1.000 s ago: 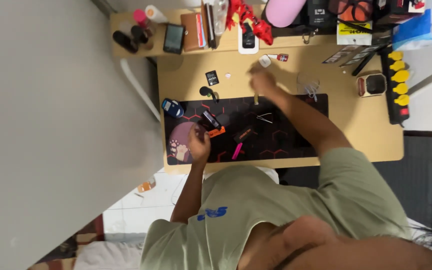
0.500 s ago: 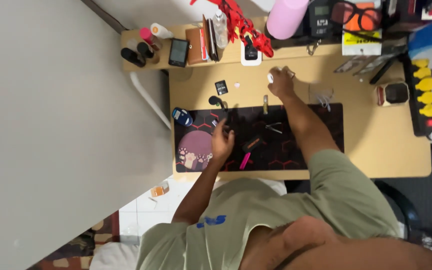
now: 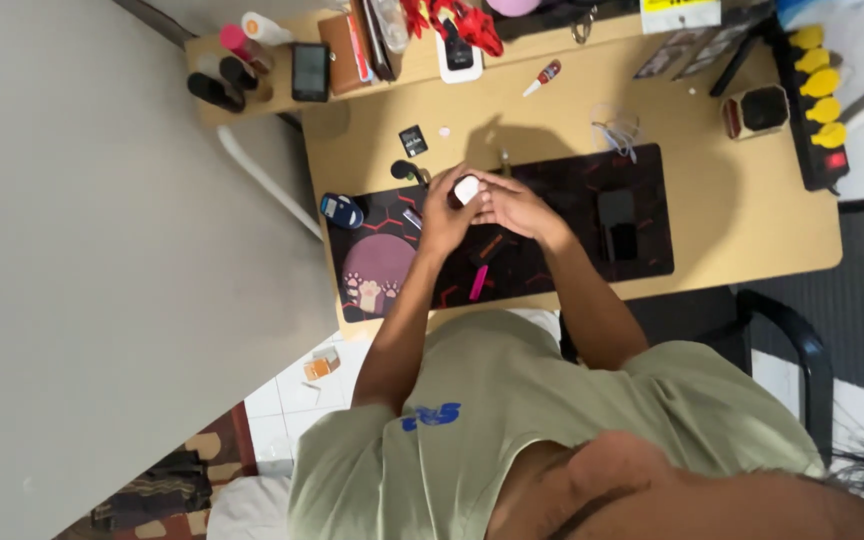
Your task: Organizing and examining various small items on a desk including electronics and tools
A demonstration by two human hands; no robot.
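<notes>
A small white object (image 3: 466, 189) is held between both hands above the dark hexagon-patterned mat (image 3: 642, 180) on the wooden bench (image 3: 752, 220). Left hand (image 3: 442, 212) is closed around it from one side; right hand (image 3: 512, 207) is pinched on it from the other, fingers meeting. A pink tool (image 3: 478, 282) is seen on the mat just below the hands; a blue device (image 3: 341, 211) lies at the mat's edge.

Our right hand (image 3: 512, 205) has come back from the tabletop's far side; both hands now meet around a small white object (image 3: 466, 189), our left hand (image 3: 442, 212) raised.
</notes>
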